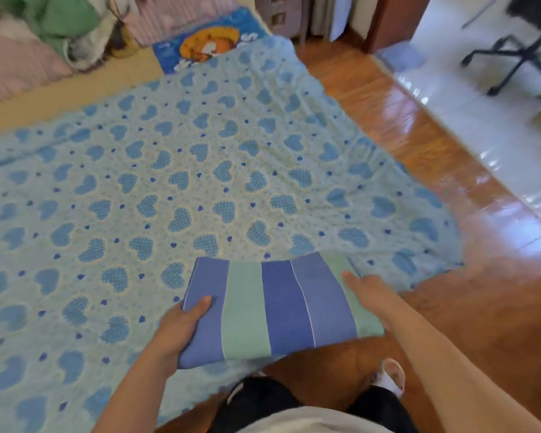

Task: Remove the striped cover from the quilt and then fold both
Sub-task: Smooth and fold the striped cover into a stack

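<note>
Striped cover (275, 307) sits folded at your knees, over the quilt's near edge | left hand (177, 329) grips its left end, thumb on top | right hand (367, 292) lies flat along its right side | lift one-handed and the stack may sag open | quilt (175, 170) spread unfolded beyond, right corner hanging off toward the floor (419, 126); drag it and it may slide

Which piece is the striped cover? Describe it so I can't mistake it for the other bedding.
Start at the big heart-print quilt spread over the bed. At its near edge, between the left hand and right hand, sits the striped cover, folded into a rectangle. It alone has broad blue and green stripes, not hearts.
</note>
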The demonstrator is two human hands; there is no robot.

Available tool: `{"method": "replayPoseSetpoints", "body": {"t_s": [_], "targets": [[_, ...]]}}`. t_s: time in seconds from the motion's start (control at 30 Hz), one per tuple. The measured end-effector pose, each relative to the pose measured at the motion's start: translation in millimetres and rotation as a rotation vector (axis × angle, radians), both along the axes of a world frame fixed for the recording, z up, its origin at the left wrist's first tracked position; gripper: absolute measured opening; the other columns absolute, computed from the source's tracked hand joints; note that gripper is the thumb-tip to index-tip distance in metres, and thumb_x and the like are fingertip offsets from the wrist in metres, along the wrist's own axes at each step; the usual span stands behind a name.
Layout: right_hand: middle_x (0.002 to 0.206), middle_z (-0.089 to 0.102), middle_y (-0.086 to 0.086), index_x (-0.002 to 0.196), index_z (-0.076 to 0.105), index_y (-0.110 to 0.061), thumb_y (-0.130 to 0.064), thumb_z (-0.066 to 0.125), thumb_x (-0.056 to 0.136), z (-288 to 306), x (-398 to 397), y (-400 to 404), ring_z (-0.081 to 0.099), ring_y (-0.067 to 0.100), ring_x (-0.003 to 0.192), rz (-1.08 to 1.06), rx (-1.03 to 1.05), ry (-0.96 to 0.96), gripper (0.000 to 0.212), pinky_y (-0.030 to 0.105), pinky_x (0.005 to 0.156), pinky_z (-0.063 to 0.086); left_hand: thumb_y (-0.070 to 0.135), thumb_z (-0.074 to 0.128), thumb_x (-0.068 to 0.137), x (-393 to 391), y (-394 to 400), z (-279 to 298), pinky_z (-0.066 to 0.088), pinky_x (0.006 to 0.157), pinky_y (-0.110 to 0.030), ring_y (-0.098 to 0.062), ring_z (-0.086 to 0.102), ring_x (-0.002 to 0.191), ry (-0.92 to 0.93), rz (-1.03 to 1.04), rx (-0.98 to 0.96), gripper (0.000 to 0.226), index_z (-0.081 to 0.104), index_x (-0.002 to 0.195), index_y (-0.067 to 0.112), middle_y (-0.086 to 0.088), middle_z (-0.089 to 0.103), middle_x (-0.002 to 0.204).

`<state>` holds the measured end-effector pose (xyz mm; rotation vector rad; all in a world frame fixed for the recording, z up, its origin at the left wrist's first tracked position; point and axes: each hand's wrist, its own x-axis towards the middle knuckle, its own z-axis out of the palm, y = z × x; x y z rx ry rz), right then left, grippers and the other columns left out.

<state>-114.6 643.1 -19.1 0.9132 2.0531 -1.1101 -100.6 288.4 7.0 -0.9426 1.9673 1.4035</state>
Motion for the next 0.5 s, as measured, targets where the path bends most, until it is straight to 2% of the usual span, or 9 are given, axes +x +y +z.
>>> {"method": "replayPoseSetpoints", "body": {"t_s": [0.1, 0.17, 0.2, 0.23, 0.3, 0.33, 0.4, 0.5], "targets": [[0.095, 0.067, 0.003, 0.098, 0.063, -0.018, -0.048, 0.051, 0.098, 53, 10, 71, 0.063, 0.019, 0.082, -0.045, -0.019, 0.242, 0.032, 0.033, 0.077, 0.05, 0.04, 0.062, 0.095, -15, 67, 52, 0.049, 0.058, -0.028, -0.022, 0.07, 0.074, 0.172, -0.078, -0.055, 0.025, 0.067, 0.098, 0.016, -0.005, 0.074, 0.088], [0.097, 0.069, 0.004, 0.098, 0.063, -0.019, -0.051, 0.052, 0.096, 76, 15, 128, 0.064, 0.019, 0.083, -0.096, -0.025, 0.328, 0.034, 0.033, 0.076, 0.051, 0.044, 0.059, 0.096, -20, 120, 73, 0.048, 0.06, -0.029, -0.023, 0.071, 0.076, 0.251, -0.109, -0.092, 0.03, 0.067, 0.099, 0.016, -0.003, 0.074, 0.089], [0.098, 0.069, 0.005, 0.099, 0.063, -0.018, -0.059, 0.054, 0.092, 86, 19, 159, 0.064, 0.02, 0.083, -0.105, -0.021, 0.342, 0.042, 0.032, 0.077, 0.05, 0.045, 0.058, 0.096, -21, 150, 80, 0.048, 0.06, -0.029, -0.023, 0.07, 0.077, 0.287, -0.124, -0.099, 0.03, 0.067, 0.098, 0.016, -0.003, 0.073, 0.089], [0.098, 0.069, 0.004, 0.1, 0.064, -0.017, -0.072, 0.057, 0.081, 91, 24, 194, 0.066, 0.02, 0.084, -0.111, -0.032, 0.344, 0.059, 0.034, 0.079, 0.051, 0.044, 0.058, 0.096, -20, 182, 85, 0.047, 0.06, -0.029, -0.023, 0.069, 0.077, 0.312, -0.143, -0.105, 0.029, 0.066, 0.096, 0.016, -0.002, 0.071, 0.087], [0.099, 0.074, 0.001, 0.104, 0.068, -0.019, -0.095, 0.058, 0.048, 94, 30, 262, 0.071, 0.023, 0.087, -0.172, -0.067, 0.354, 0.095, 0.044, 0.084, 0.056, 0.043, 0.058, 0.097, -17, 245, 94, 0.044, 0.059, -0.029, -0.02, 0.065, 0.075, 0.36, -0.172, -0.117, 0.029, 0.064, 0.089, 0.016, 0.0, 0.067, 0.083], [0.1, 0.074, 0.0, 0.104, 0.068, -0.021, -0.097, 0.058, 0.042, 94, 32, 294, 0.072, 0.023, 0.088, -0.196, -0.071, 0.364, 0.098, 0.046, 0.085, 0.056, 0.043, 0.057, 0.097, -17, 274, 97, 0.043, 0.058, -0.029, -0.019, 0.064, 0.074, 0.37, -0.189, -0.127, 0.03, 0.063, 0.087, 0.016, 0.0, 0.066, 0.081], [0.101, 0.072, -0.001, 0.101, 0.066, -0.02, -0.095, 0.057, 0.053, 95, 36, 351, 0.069, 0.022, 0.091, -0.2, -0.064, 0.354, 0.089, 0.042, 0.087, 0.054, 0.046, 0.055, 0.097, -18, 324, 100, 0.043, 0.059, -0.032, -0.02, 0.062, 0.074, 0.347, -0.233, -0.155, 0.033, 0.061, 0.089, 0.015, 0.0, 0.064, 0.083], [0.095, 0.075, -0.001, 0.101, 0.071, -0.023, -0.092, 0.058, 0.05, 112, 37, 399, 0.073, 0.025, 0.086, -0.275, -0.053, 0.352, 0.087, 0.049, 0.085, 0.057, 0.047, 0.058, 0.096, -34, 381, 98, 0.046, 0.065, -0.036, -0.023, 0.063, 0.081, 0.304, -0.299, -0.158, 0.035, 0.063, 0.098, 0.012, -0.003, 0.066, 0.091]]}}
